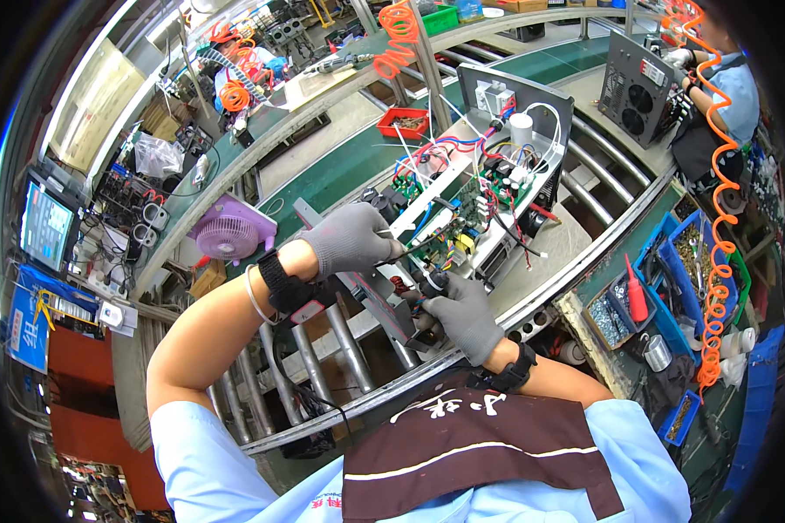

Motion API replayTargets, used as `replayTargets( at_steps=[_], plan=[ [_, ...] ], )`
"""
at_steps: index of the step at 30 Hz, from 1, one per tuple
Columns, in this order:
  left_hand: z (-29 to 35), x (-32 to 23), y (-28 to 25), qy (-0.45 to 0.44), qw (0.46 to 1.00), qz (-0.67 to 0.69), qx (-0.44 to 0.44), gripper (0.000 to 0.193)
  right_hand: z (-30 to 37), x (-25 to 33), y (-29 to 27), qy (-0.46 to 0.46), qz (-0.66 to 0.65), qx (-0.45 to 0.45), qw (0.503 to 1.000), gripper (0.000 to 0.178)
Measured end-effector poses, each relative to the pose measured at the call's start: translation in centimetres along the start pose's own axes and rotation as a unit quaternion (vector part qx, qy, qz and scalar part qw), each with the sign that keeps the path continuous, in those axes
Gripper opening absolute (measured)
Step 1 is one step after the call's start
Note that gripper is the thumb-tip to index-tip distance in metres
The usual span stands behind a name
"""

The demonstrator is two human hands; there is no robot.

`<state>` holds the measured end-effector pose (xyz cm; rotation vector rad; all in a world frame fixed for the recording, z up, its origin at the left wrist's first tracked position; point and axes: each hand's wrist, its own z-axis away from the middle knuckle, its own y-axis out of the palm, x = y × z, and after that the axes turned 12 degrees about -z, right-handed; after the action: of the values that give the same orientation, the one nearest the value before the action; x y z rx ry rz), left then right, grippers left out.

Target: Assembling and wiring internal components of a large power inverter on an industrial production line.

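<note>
An opened electrical unit stands on the roller conveyor, its circuit boards, coloured wires and white cylinder exposed. My left hand, in a grey glove, is closed at the unit's near left side. A thin black cable runs from its fingertips toward the boards. On the near side my right hand, also gloved, is closed at a dark round part beside the unit's dark front panel. What its fingers hold is mostly hidden.
Metal rollers run under and beside the unit. At right are blue bins of screws, a red bottle and a coiled orange hose. A purple fan stands left. Another person handles a grey case at far right.
</note>
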<state>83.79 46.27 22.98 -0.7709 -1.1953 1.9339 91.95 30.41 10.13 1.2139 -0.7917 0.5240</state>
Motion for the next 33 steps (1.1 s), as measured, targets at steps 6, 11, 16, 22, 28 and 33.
replayTargets(
  at_steps=[6, 11, 16, 22, 28, 33],
  plan=[
    [0.2, 0.1, 0.5, -0.01, 1.0, 0.012, -0.022, 0.027, 0.0, 0.0, 0.3, -0.013, 0.0, -0.011, 1.0, 0.026],
    [0.5, 0.1, 0.6, -0.01, 1.0, 0.007, -0.025, 0.031, -0.3, -0.3, 0.6, -0.032, -0.008, -0.013, 0.999, 0.027],
    [1.0, -0.5, 0.5, -0.049, 0.993, -0.092, -0.05, 0.037, -1.3, -1.1, 0.1, -0.037, -0.012, -0.015, 0.999, 0.026],
    [1.0, 0.9, 0.3, -0.095, 0.991, 0.09, 0.001, 0.044, -1.8, -1.1, 1.0, -0.035, -0.019, -0.019, 0.999, 0.024],
    [1.8, 0.3, 0.5, -0.131, 0.977, 0.17, -0.002, 0.033, -2.0, -0.9, 1.3, -0.044, -0.001, -0.019, 0.999, 0.025],
    [1.6, 0.3, 1.7, -0.09, 0.971, 0.21, -0.067, 0.025, -1.5, -0.7, 1.2, -0.058, 0.028, -0.012, 0.998, 0.025]
  ],
)
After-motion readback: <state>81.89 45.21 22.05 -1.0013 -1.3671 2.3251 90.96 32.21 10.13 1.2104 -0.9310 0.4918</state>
